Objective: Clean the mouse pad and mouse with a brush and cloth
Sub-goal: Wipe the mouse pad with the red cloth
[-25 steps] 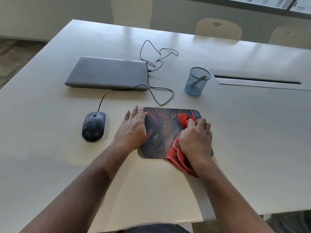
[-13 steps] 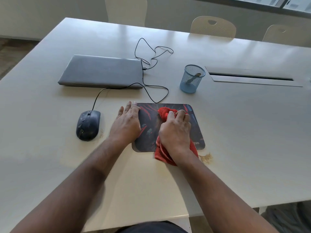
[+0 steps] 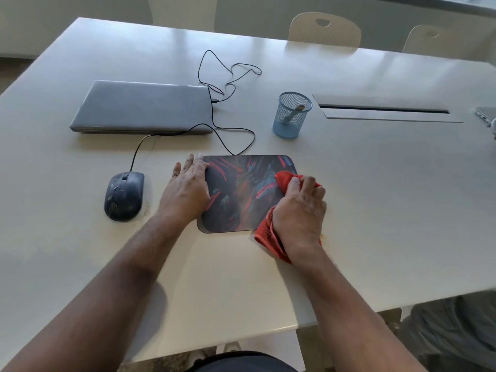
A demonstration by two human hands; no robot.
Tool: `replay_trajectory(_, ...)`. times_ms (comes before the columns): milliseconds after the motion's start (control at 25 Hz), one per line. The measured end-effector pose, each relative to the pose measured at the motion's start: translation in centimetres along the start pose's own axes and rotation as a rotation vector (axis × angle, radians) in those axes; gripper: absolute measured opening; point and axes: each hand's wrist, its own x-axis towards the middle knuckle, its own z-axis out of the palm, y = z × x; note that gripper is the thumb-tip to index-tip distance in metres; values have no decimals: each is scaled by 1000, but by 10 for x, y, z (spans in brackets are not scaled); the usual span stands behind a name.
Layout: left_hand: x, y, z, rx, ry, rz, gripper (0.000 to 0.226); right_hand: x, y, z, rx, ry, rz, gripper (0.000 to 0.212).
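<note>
Lying near the desk's [image 3: 375, 210] front edge, the mouse pad [image 3: 241, 194] is pinned at its left edge by the flat, open left hand [image 3: 186, 191]; the right hand [image 3: 299, 210] grips a bunched red cloth [image 3: 268, 237] on its right edge; the mouse [image 3: 124, 196] sits left of it.

Right hand [image 3: 299, 210] presses red cloth [image 3: 268, 237] on mouse pad [image 3: 241, 194]; left hand [image 3: 185, 194] flat.

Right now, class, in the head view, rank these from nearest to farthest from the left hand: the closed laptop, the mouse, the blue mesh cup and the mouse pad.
1. Mouse pad: under the left hand, touching.
2. Mouse: just to its left.
3. Closed laptop: farther back on the table.
4. Blue mesh cup: back and right.
</note>
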Motion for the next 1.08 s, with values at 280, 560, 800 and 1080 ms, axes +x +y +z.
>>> replay_trajectory(280,4,-5,7,36,9,9,65,-21,39,-8,-103,35,72,58)
replay_trajectory(560,7,-8,8,42,-6,28,64,-81,86,-22,-192,-8,114,49)
replay_trajectory(800,9,-9,9,89,-44,53,70,-149,143,-34,-236,14,173,42)
replay_trajectory(1080,9,-9,8,68,-69,92,65,-198,190,-25,-34,84,398,26)
